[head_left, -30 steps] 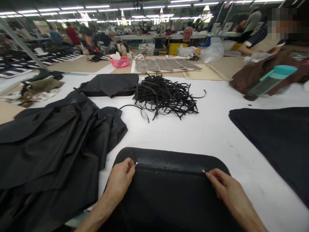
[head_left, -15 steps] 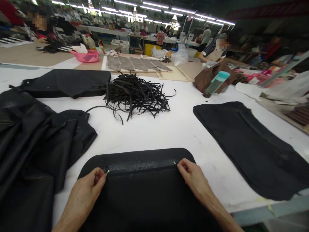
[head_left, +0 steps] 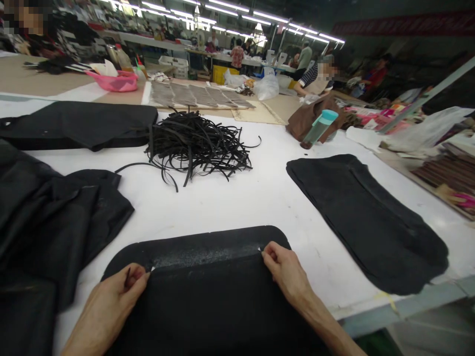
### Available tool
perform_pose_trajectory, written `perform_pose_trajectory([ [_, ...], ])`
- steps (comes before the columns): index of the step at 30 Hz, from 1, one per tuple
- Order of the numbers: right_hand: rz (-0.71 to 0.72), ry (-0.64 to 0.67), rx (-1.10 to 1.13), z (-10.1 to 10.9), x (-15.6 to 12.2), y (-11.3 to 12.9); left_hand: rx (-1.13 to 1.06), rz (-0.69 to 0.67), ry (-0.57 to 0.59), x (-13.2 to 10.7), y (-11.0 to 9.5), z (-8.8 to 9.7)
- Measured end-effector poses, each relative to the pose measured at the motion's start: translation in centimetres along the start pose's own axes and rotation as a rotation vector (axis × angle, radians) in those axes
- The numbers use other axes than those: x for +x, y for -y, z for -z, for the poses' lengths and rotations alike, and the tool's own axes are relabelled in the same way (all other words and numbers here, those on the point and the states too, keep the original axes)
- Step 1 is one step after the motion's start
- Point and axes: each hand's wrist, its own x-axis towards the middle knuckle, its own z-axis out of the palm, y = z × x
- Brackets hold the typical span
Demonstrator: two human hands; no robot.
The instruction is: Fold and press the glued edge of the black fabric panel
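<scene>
A large black sheet-like panel [head_left: 218,301] with rounded corners lies in front of me. A glossy band [head_left: 200,254] runs across its far part, with a straight line along the band's near side. My left hand [head_left: 120,289] pinches the panel at the left end of that line, thumb against curled fingers. A small dark bit shows inside those fingers. At the line's right end, my right hand [head_left: 282,264] pinches the panel between thumb and forefinger. A tiny white triangle shows beside each set of fingertips; I cannot tell what it is.
A heap of thin black strips [head_left: 198,146] lies ahead on the white table [head_left: 237,202]. Crumpled black material [head_left: 44,217] is at left, stacked black pieces [head_left: 367,222] at right. A teal-lidded bottle [head_left: 319,129] and a pink basket [head_left: 113,81] stand farther back. People work beyond.
The whole view has shifted, so the panel, hands and table things appear farther left. Both hands keep their pinch at the same spots on the panel.
</scene>
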Motion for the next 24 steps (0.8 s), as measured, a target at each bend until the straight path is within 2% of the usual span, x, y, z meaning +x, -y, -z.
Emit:
perform_pose_trajectory([
  [3, -0.003, 0.010, -0.031, 0.0, -0.1, 0.0, 0.016, -0.018, 0.077, -0.2, -0.1, 0.0],
  [7, -0.036, 0.057, -0.066, 0.0, 0.1, -0.1, 0.028, -0.027, 0.079, -0.4, -1.0, 0.3],
  [16, -0.026, 0.060, -0.093, -0.4, 0.3, -0.6, 0.039, -0.022, 0.031, -0.9, -1.6, 0.4],
  [21, -0.063, 0.126, -0.076, -0.5, 0.6, -1.2, 0.063, -0.014, 0.015, -0.9, -1.8, 0.3],
  [24, -0.063, 0.120, -0.090, -0.6, 0.7, -1.3, 0.084, -0.005, -0.007, -1.0, -1.8, 0.2],
])
